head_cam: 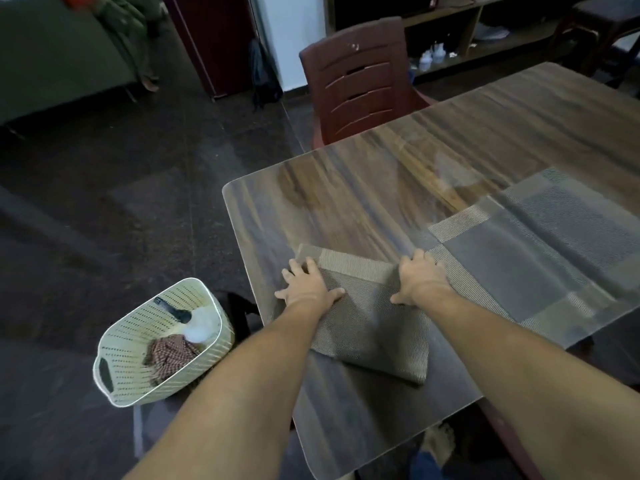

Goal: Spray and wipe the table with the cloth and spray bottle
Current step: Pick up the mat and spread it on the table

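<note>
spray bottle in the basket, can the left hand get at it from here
Probably yes: the spray bottle lies uncovered in the open basket, below the left hand, which first must leave the placemat.

I count two bare hands, my left hand [306, 289] and right hand [420, 280]. Three woven placemats: one placemat [363, 327] under both hands, a second placemat [512, 271], a third placemat [568, 206]. One table [363, 188], one chair [360, 81], one perforated basket [138, 372] holding one checked cloth [169, 353] and one spray bottle [194, 323].
</note>
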